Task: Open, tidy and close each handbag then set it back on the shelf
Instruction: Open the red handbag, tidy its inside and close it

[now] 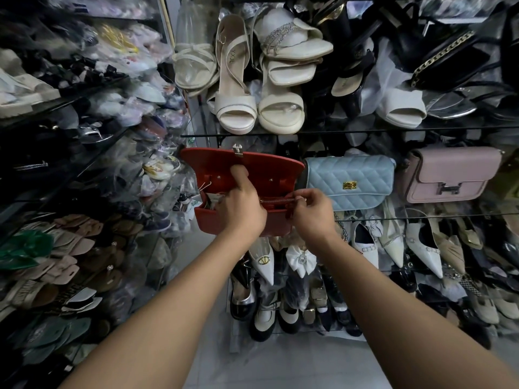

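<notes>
Holding the red stiff-flapped handbag (269,169) open in front of the glass shelf (421,216), beside the pale-blue quilted handbag (351,175). My left hand (241,204) grips its body, thumb on flap; fingers (303,197) of my right hand (313,213) pinch the gold zip (276,200) end. Risk: zip snags the paper tags (210,198) if I tug hard. Contents hidden behind left hand; pull tab unclear.

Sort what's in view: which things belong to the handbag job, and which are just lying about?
Job: red stiff-sided flap handbag, open, gripped by left hand, right hand pinching its zip; light blue quilted handbag; pink leather handbag with H clasp; glass shelf under them.
Lying about: cream heeled sandals above; white pointed flats below; tan flat slippers on left racks.
</notes>
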